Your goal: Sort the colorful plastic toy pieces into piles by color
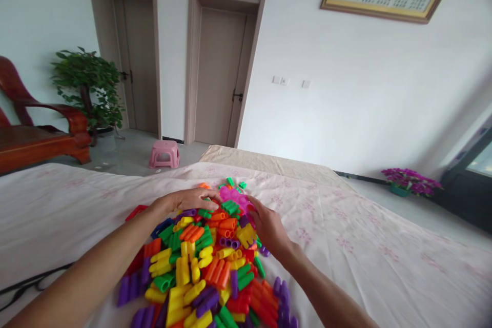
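Note:
A heap of plastic building blocks (184, 269), shaped like short joined tubes in yellow, green, orange, red and purple, lies before me on a cloth-covered surface. At the heap's far left side, my left hand (197, 199) is open, its fingers stretched over the blocks. My right hand (269, 223) is on the far right side, fingers apart and bent inward, with the tips at the edge of a bright pink scalloped piece (232, 195). That piece lies between my hands, partly behind a green block (230, 208). Whether the right fingertips touch it is hard to see.
Pale flowered cloth (346, 230) spreads around the heap. A black cord (36, 283) lies at left. Beyond are a pink stool (164, 154), a wooden armchair (42, 128), a potted plant (90, 82), doors, and purple flowers (413, 180) at right.

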{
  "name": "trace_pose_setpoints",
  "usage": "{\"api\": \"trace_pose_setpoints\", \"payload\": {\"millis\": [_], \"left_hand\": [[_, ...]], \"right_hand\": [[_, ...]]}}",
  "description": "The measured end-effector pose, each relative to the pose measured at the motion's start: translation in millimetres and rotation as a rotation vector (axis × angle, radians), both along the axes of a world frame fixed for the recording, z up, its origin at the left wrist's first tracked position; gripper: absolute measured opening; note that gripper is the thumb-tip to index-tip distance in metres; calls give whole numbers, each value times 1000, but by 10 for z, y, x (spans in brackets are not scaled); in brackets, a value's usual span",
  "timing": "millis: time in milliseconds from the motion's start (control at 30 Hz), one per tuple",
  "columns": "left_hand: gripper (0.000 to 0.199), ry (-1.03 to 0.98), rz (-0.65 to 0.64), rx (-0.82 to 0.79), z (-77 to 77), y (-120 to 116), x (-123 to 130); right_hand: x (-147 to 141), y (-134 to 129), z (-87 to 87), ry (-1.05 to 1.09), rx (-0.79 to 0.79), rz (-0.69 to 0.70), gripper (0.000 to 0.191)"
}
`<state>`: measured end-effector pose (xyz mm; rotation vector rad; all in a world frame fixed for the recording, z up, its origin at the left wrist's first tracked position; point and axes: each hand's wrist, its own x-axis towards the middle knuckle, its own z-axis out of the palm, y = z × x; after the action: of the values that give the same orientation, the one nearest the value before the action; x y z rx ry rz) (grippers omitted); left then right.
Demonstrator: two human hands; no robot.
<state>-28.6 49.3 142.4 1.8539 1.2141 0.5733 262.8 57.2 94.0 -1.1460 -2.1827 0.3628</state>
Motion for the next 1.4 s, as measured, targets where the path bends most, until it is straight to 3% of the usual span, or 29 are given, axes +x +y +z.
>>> {"api": "trace_pose_setpoints", "payload": {"millis": [100,167,233,333,433,567,700,867,1000,1100,1267,1333,1400], "left_hand": [[50,1,-36,-25,137,-284,-165],[54,-74,79,12,112,-388,-277],[55,-104,263,99,-11,-410,-392],[53,17,514,248,-301,-332,-588],[50,272,672,303,-577,-233,-795],[57,594,839,163,-797,-208,-985],[62,615,854,111,-907,-234,-1021],[61,652,855,154,-957,-220,-952],[58,671,855,198,-948,-244,-906],[57,665,856,230,-945,-273,-891],[55,618,850,251,-949,-286,-898],[57,585,823,265,-947,-284,-903],[59,547,787,281,-941,-284,-902]], "right_hand": [[133,168,68,43,33,-74,41],[204,434,93,18,18,-219,42],[229,726,107,-73,-19,-361,42],[160,1051,119,-243,-83,-468,40],[5,1188,104,-340,-115,-464,41],[-160,1179,12,-391,-103,-385,39],[-151,1093,-101,-339,-30,-261,36],[-189,1146,-125,-258,-9,-380,39],[-459,1289,-113,-333,-85,-373,38],[-711,1293,-128,-371,-70,-270,38],[-988,1112,-124,-380,-31,65,34],[-1052,1056,-87,-352,-35,98,35],[-1107,1031,-41,-341,-22,27,37]]}}
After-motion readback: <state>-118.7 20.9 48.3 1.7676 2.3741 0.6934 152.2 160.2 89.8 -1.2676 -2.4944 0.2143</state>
